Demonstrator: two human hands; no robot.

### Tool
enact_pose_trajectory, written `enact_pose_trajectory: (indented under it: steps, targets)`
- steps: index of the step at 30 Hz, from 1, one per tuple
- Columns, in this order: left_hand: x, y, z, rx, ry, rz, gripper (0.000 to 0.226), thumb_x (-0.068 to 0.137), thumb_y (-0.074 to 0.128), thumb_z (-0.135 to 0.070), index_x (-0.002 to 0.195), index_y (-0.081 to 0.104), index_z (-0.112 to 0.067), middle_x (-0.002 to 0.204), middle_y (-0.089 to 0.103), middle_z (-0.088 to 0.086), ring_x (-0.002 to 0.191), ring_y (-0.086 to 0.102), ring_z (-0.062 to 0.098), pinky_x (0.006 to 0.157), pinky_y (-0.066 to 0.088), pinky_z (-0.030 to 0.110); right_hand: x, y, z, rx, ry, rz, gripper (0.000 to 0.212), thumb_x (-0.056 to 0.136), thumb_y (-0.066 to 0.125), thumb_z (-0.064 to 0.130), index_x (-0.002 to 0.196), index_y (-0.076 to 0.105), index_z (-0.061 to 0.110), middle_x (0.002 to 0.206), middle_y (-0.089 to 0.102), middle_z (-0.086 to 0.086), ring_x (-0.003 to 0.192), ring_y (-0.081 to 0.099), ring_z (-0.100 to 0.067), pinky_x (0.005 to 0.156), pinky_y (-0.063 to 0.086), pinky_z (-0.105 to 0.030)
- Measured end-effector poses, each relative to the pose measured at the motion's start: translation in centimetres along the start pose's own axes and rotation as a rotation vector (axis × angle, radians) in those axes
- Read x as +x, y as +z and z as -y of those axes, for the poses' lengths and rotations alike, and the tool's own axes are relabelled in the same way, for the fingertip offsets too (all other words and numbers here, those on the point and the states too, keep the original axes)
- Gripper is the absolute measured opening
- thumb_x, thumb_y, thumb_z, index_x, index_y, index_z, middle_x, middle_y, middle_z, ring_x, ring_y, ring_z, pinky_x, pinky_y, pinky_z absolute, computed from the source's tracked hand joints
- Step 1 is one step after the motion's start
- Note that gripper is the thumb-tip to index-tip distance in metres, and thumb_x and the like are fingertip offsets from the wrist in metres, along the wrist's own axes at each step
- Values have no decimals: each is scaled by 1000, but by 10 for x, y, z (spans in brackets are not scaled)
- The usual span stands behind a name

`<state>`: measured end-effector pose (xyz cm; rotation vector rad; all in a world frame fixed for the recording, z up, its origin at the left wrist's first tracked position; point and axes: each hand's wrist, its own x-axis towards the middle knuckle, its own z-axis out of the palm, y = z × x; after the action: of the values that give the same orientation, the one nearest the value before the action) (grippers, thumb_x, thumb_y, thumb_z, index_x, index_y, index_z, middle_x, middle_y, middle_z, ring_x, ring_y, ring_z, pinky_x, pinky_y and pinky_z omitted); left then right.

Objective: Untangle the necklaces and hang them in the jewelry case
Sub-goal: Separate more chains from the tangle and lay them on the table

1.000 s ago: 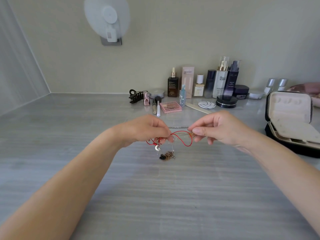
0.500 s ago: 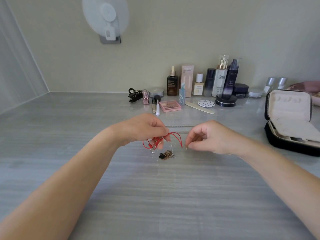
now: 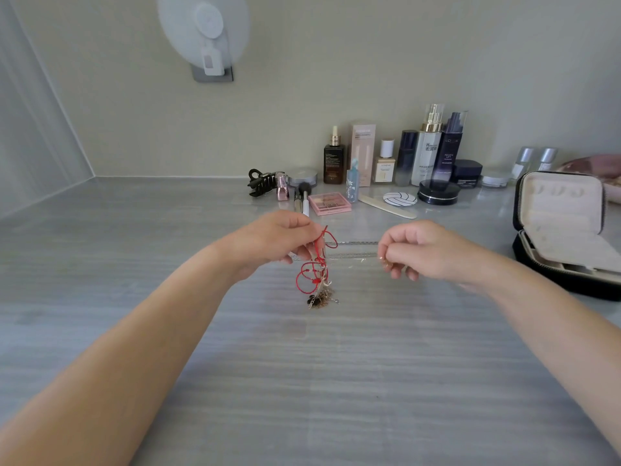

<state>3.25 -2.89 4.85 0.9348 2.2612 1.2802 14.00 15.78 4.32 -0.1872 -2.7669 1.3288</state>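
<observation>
Fingers (image 3: pixel 304 255) of the left hand (image 3: pixel 282 243) pinch the red cord necklace tangle (image 3: pixel 314 277), hanging centre with its gold chain clump (image 3: pixel 322 299) touching the grey table (image 3: pixel 302 381). Right hand (image 3: pixel 426 253) pinches a fine gold end. Draw rightward slowly; avoid tightening knots. Black open jewelry case (image 3: pixel 564 210) waits far right.

Reads "REVITA LIFT" in pale letters on the dark purple bottle (image 3: pixel 450 153), under a blurred brand line beginning "L'O". Shows a large "H" above blurred characters on the white pump bottle (image 3: pixel 427 153). Too small to read on the brown serum bottle (image 3: pixel 334 163), pink box (image 3: pixel 363 153) and palette (image 3: pixel 330 203)
</observation>
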Motion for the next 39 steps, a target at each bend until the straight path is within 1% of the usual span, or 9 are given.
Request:
enact_pose_trajectory:
  steps: [7,10,16,20,23,26,31,36,39]
  targets:
    - [7,7,3,-387,-21,-33,29,97,39,-29,73,50,-17,59,67,-3,65,59,18,69,46,29,4,-1,0,650,-18,-19,30,86,30,0,65,47,13,74,71,-10,68,67,-18,54,48,-23]
    - [8,10,5,-441,-33,-30,28,98,37,-29,75,50,-17,53,61,-5,55,59,14,62,49,27,4,-1,1,903,-35,43,31,85,24,5,60,41,14,68,70,-10,70,69,-22,59,52,-24]
    - [8,16,4,-558,-66,33,31,98,36,-29,72,46,-15,44,41,-6,40,39,10,42,40,17,4,-1,1,1080,-37,9,36,85,23,9,55,43,15,53,57,-5,66,68,-23,58,54,-26]
    - [8,19,6,-537,-86,63,30,97,38,-30,73,47,-16,44,34,-6,39,32,9,45,42,21,6,-1,-2,1090,19,9,29,84,25,11,61,41,16,48,48,0,52,60,-17,53,52,-24]
    - [9,18,6,-563,-99,32,29,97,38,-30,73,47,-16,42,33,-8,37,29,6,43,37,18,6,-3,-3,996,63,-15,26,83,27,9,62,42,15,44,39,3,42,45,-13,46,44,-21]
    - [10,16,5,-628,-87,6,29,97,38,-30,73,47,-16,40,33,-9,35,28,6,43,33,15,4,-6,-4,700,72,-35,26,84,32,2,64,48,12,42,35,3,37,35,-12,41,33,-20]
    - [9,19,0,-798,-53,-4,28,97,38,-27,74,46,-14,39,31,-8,34,28,6,41,45,19,-2,-3,-2,398,69,89,24,88,41,3,71,57,8,49,34,1,35,22,-7,41,17,-21]
    - [7,23,-1,-835,-54,-14,27,97,39,-31,75,48,-17,41,30,-9,36,29,6,42,39,18,-1,7,-5,-26,-33,123,15,75,72,28,68,63,18,51,43,9,43,33,-3,45,29,-15]
    - [7,25,-2,-819,-57,7,26,97,39,-32,81,52,-17,43,31,-8,37,31,5,41,38,17,2,12,-9,-157,-75,152,18,70,77,29,61,64,22,57,58,5,53,48,-7,58,44,-29]
